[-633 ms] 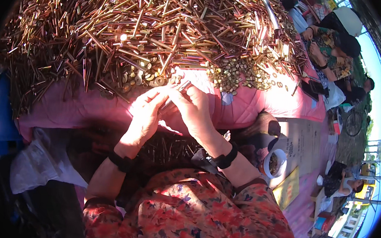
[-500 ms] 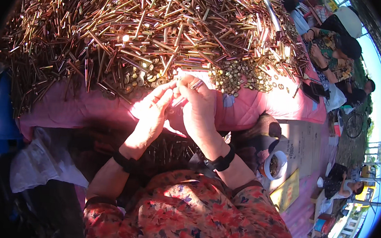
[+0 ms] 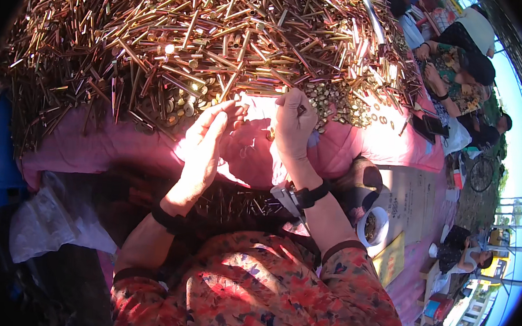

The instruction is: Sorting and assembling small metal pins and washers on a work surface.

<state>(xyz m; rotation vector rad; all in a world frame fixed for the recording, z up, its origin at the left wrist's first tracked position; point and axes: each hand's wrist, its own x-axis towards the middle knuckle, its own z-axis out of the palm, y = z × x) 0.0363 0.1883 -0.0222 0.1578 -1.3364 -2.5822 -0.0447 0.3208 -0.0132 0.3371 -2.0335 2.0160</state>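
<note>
A large heap of gold-coloured metal tubes and bolts [image 3: 221, 43] spreads in front of me. At its near edge, on pink padded cloth [image 3: 249, 156], my left hand [image 3: 204, 140] is held with loosely bent fingers. Its thumb stands apart from the fingertips, and I see nothing gripped there. To its right, my right hand [image 3: 296, 126] is closed in a fist at the edge of the small nuts [image 3: 333, 101]; whatever it holds is hidden. Loose washers [image 3: 183, 105] lie beyond my left hand, and more washer rings [image 3: 382, 119] lie at the right.
A dark flat phone-like thing [image 3: 429, 126] lies at the cloth's right end. A white tub [image 3: 377, 216] with small parts stands at my right. A clear plastic bag [image 3: 45, 219] hangs at the left, near a blue container [image 3: 4, 149]. Other people [image 3: 464, 75] sit at the far right.
My right hand has moved right and away from my left hand, and its fingers have closed into a fist. My left hand has stayed nearly in place, its fingers looser.
</note>
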